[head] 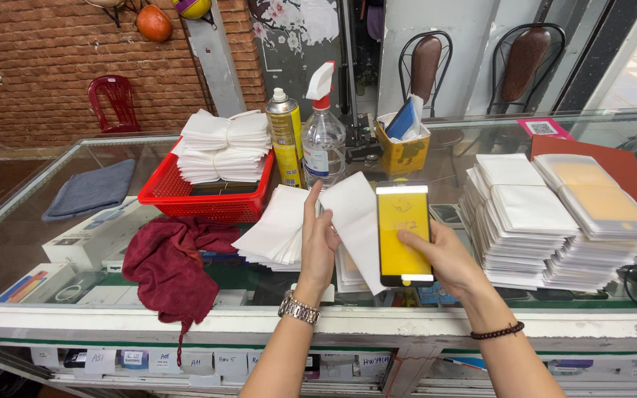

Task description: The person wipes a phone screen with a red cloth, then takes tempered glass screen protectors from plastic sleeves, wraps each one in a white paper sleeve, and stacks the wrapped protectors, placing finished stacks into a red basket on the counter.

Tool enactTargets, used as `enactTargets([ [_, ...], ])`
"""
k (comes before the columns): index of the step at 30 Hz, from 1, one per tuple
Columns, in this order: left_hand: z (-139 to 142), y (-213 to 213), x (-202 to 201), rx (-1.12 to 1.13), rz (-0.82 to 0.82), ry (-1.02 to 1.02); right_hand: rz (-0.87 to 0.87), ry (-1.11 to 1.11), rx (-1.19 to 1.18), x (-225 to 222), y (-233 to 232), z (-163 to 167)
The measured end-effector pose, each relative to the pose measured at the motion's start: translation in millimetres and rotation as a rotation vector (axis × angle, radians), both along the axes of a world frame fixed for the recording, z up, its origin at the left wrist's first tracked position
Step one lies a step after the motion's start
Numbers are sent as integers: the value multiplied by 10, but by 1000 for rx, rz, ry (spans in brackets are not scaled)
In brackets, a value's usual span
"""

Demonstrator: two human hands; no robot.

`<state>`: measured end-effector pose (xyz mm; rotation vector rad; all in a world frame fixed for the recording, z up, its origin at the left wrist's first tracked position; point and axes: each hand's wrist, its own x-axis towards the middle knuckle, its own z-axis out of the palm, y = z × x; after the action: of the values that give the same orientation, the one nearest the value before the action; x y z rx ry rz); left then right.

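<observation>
The right hand (447, 258) held a yellow-backed phone screen protector (404, 232) upright above the glass worktop (31, 221), its fingers (413, 239) grasping the panel along its right edge with the thumb laid across the yellow face. The left hand (318, 243) held a white paper sleeve (359, 221) just beside the protector, touching its left edge, with the thumb pointing up and the remaining fingers closed on the sleeve from behind.

Under and behind the left hand lay a fanned pile of white sleeves (274, 228). To the right stood tall stacks of packaged protectors (532, 228), some with orange-tinted fronts. A crumpled maroon cloth (175, 269) sat at the left of the worktop, hanging partly over its front edge. Behind it was a red plastic basket (215, 199) carrying folded white sleeves. Next to the basket stood a yellow aerosol can (286, 144) and a clear spray bottle (324, 140) with a red and white trigger. A small yellow box (403, 151) holding a blue item stood further right, and a folded grey cloth (90, 189) lay at the far left.
</observation>
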<state>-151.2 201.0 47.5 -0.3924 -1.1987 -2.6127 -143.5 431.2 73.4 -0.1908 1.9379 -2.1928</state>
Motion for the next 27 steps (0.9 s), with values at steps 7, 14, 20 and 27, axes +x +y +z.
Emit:
enactTargets([
  [7,242,62,141,-483,-23,-106,-181,190,-270,96,80,374],
  [14,291,222,391,-820,76,8,-62,394,-533,1,-30,549],
  [20,293,184,399,-703,43,70,-18,288,-501,-18,-88,359],
  [27,297,116,404,-685,-11,10,-42,387,-523,-48,60,490],
])
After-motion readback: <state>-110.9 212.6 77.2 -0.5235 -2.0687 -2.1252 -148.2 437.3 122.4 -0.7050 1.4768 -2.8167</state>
